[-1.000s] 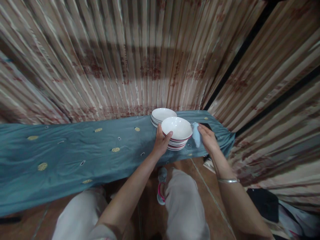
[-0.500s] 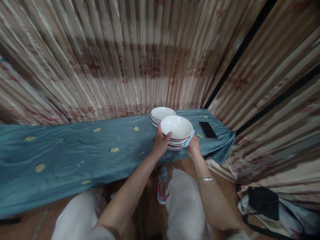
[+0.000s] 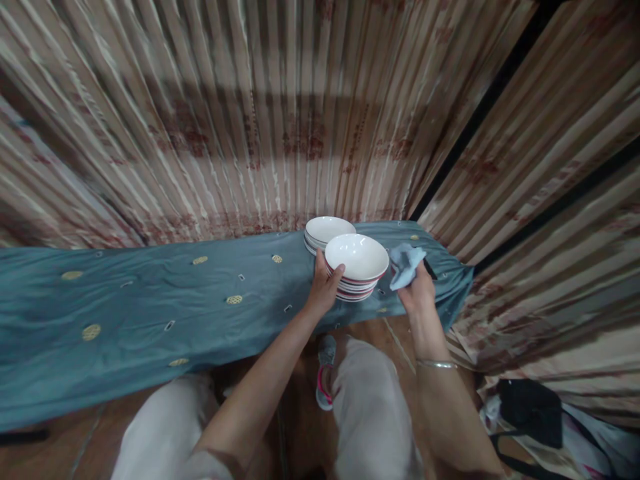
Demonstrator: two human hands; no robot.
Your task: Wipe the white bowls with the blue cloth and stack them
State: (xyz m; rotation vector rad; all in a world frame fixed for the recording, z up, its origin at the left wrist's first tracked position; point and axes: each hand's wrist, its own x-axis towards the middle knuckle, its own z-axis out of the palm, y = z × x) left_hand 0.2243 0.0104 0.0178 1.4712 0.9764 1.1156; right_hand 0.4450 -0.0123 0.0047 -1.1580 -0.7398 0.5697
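A stack of white bowls (image 3: 357,257) with red bands stands near the front edge of the cloth-covered table. My left hand (image 3: 325,283) grips the stack's left side, its thumb over the rim of the top bowl. To the right of the bowls, my right hand (image 3: 419,290) holds a crumpled light blue cloth (image 3: 405,265), apart from the stack. Behind the bowls sits a stack of white plates (image 3: 330,230) with dark rims, partly hidden by the bowls.
A teal patterned tablecloth (image 3: 165,287) covers the long narrow table. Behind my right hand, a black phone (image 3: 430,270) is mostly hidden. Pleated curtains (image 3: 300,120) hang at the back and right. A bag (image 3: 533,410) lies on the floor at the lower right.
My right hand has moved right, away from the bowls, taking the blue cloth with it and now covering most of the phone. My left hand stays on the stack.
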